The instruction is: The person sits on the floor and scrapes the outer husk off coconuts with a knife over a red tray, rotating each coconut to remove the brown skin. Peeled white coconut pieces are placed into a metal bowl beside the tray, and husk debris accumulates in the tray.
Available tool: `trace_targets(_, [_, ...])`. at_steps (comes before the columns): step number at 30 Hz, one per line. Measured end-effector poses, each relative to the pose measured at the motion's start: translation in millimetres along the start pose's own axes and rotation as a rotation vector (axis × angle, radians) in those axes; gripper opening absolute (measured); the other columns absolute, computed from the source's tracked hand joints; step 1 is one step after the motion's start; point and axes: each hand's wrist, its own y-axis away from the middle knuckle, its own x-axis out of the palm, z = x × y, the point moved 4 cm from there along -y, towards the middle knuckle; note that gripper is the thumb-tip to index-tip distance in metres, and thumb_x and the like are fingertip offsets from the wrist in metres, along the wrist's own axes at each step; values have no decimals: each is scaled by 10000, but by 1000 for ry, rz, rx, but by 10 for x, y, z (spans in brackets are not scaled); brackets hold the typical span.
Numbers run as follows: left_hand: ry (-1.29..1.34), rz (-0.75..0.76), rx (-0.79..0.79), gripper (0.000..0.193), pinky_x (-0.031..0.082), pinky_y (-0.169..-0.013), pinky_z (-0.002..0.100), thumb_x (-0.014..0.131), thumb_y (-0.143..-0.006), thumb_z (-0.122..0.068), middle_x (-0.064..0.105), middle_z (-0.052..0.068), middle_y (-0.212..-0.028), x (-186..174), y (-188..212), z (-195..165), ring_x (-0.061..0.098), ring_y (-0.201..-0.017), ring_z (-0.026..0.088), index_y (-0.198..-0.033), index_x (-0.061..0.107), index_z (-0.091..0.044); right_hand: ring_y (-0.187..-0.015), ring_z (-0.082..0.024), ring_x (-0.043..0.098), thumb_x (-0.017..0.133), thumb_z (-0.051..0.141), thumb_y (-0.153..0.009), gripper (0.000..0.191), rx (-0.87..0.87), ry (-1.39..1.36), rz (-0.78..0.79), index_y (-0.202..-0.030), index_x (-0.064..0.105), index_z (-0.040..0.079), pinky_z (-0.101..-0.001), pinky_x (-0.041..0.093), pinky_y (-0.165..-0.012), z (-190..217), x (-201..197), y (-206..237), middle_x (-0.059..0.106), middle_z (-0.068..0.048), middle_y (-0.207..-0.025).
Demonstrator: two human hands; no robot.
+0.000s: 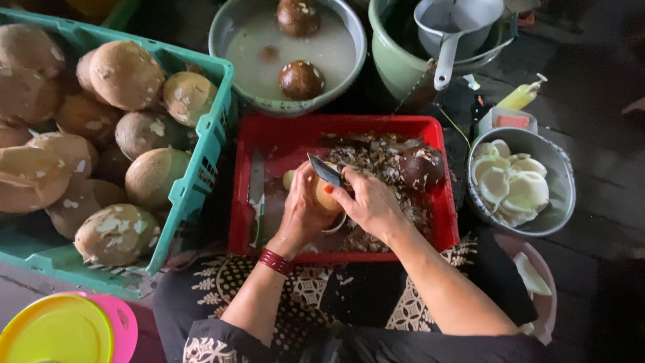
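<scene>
My left hand [300, 208] cups a pale, mostly peeled fruit [325, 196] over the red tray [443, 202]; my right hand [368, 202] is clamped on a knife [325, 169], its blade at twelve o'clock of the fruit. Peeled slices fill the metal bowl [559, 176] at three o'clock; many brown ones wait in the teal crate [201, 171] at nine. No labels are visible.

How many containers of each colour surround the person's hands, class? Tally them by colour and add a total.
Green or teal: 2, the crate and the bucket
Red: 1, the tray
Grey metal: 2, the water basin and the bowl of white slices
Total: 5
</scene>
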Motion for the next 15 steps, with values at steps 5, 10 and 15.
trace_targets(5, [-77, -33, -76, 994, 563, -999, 402, 954, -569, -106, 516, 173, -1447, -9, -14, -60, 582, -1258, 338, -1411, 429, -147, -688, -252, 644, 567, 607, -988, 539, -18, -263, -51, -1182, 630, 108, -405, 525, -600, -117, 84, -86, 669, -142, -795])
trace_targets(10, [35, -70, -60, 1116, 529, -1043, 404, 967, -515, -57, 426, 167, -1502, -157, -23, -183, 516, -1355, 304, -1486, 430, -176, -481, -109, 470, 659, 508, -844, 516, 242, -898, 157, -1261, 625, 205, -260, 438, -414, -378, 161, -123, 728, 23, -940])
trace_targets(15, [840, -135, -374, 1100, 526, -1064, 386, 945, -579, -49, 466, 67, -1500, -278, -78, 23, 520, -1311, 223, -1513, 374, -152, -548, -93, 539, 672, 382, -936, 445, 204, -1370, 197, -1196, 610, 27, -245, 440, -440, -512, 78, -156, 618, -25, -800])
